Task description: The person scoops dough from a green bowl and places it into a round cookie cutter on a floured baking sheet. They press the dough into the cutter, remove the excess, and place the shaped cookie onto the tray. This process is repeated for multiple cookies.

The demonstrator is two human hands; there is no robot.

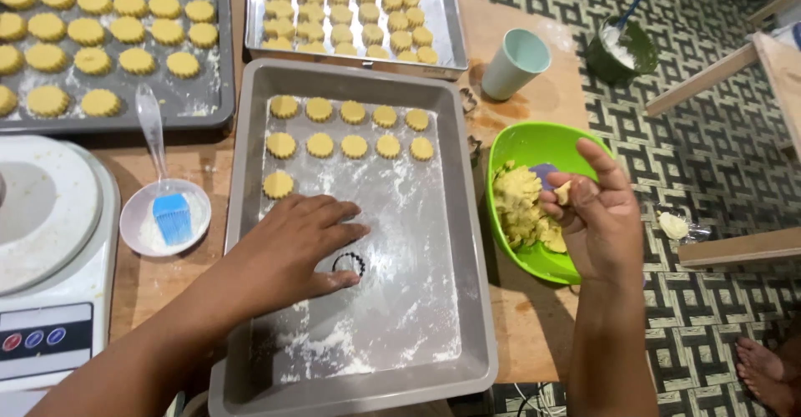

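In the head view, the left hand (304, 246) pinched a small fluted round metal cutter (350, 263) upright on the floured grey baking tray (467, 242), near its middle. The right hand (596, 212), fingers curled, gripped a pale dough lump (564, 192) above the green plastic bowl (534, 140) at the worktop's right edge, likely to catch crumbs.

Baking tray (471, 300): matt grey metal, dusted with white flour. Cookie cutter (350, 264): dark, scalloped ring, likely metal. Bowl (521, 137): glossy green plastic. Dough (519, 208): yellow, rough, crumbly. Tabletop (534, 317): smooth brown wood.
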